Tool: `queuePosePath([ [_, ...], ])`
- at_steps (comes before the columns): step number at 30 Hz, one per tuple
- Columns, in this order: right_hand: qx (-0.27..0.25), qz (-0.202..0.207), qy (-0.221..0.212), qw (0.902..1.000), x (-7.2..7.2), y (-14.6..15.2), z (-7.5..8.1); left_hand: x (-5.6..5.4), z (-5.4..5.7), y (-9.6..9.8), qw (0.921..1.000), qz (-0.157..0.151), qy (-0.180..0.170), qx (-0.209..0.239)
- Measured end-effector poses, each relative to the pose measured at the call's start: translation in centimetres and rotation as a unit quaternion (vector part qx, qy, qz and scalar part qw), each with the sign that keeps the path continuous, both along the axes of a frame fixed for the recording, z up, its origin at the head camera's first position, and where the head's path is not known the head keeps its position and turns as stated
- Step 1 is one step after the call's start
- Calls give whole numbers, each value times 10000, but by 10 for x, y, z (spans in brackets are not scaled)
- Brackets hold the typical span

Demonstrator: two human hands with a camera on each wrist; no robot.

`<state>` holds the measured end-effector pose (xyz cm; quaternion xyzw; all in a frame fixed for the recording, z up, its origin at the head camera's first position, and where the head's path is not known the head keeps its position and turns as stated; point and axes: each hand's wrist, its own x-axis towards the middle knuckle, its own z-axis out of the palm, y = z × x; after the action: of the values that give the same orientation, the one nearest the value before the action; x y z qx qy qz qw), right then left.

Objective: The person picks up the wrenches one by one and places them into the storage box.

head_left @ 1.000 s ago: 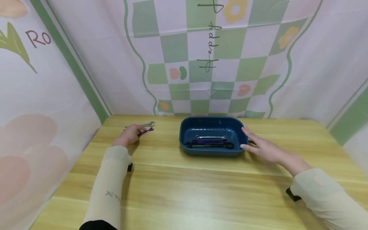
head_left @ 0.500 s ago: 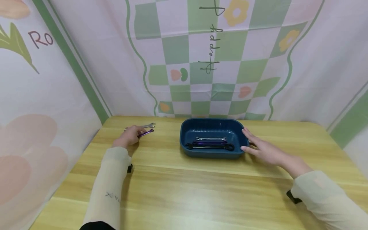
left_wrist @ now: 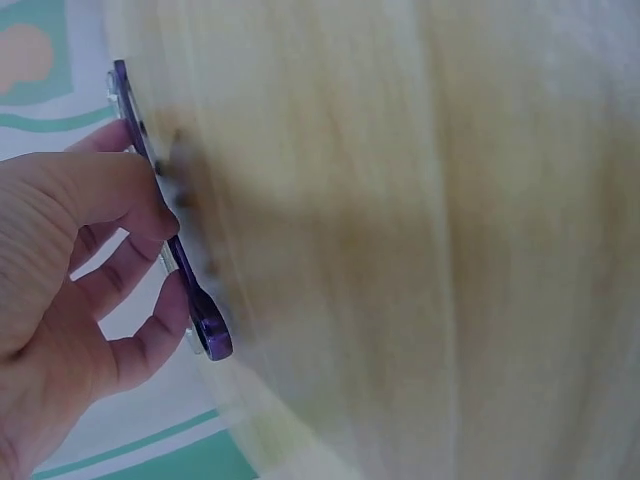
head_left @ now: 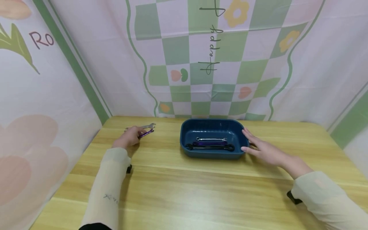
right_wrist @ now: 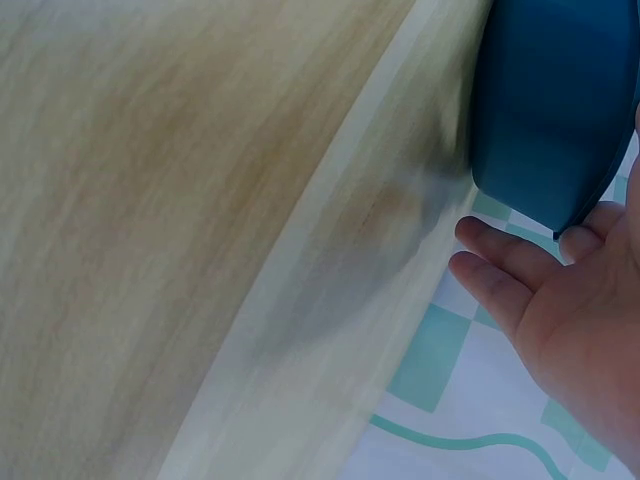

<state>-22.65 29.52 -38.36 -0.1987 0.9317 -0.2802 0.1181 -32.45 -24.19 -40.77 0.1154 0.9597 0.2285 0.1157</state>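
At the table's back left, my left hand (head_left: 130, 135) pinches a purple wrench (head_left: 147, 133) between thumb and fingers. The left wrist view shows the purple wrench (left_wrist: 200, 300) lying along the fingertips, close over the table. Just behind it a silver open-ended wrench (head_left: 149, 126) lies partly hidden by the hand. My right hand (head_left: 267, 151) rests on the right end of a dark blue bin (head_left: 214, 155), fingers extended along its rim. Inside the bin lie a silver wrench (head_left: 211, 139), a purple wrench (head_left: 210, 143) and a larger black wrench (head_left: 211, 147), roughly parallel.
The bin stands near the back edge of the wooden table (head_left: 184, 191). A patterned cloth curtain (head_left: 201, 92) hangs right behind that edge, and another printed cloth (head_left: 43, 127) borders the left side.
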Motion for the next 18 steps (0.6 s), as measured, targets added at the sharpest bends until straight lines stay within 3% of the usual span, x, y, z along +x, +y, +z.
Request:
queuePosePath([
  [9, -35, -4, 27, 10000, 0, 0, -1, -1, 1, -3, 9998, -70, 15, -192],
  [18, -42, 35, 15, 10000, -1, 0, -1, 4, 7, -2, 9998, -40, -42, -216],
])
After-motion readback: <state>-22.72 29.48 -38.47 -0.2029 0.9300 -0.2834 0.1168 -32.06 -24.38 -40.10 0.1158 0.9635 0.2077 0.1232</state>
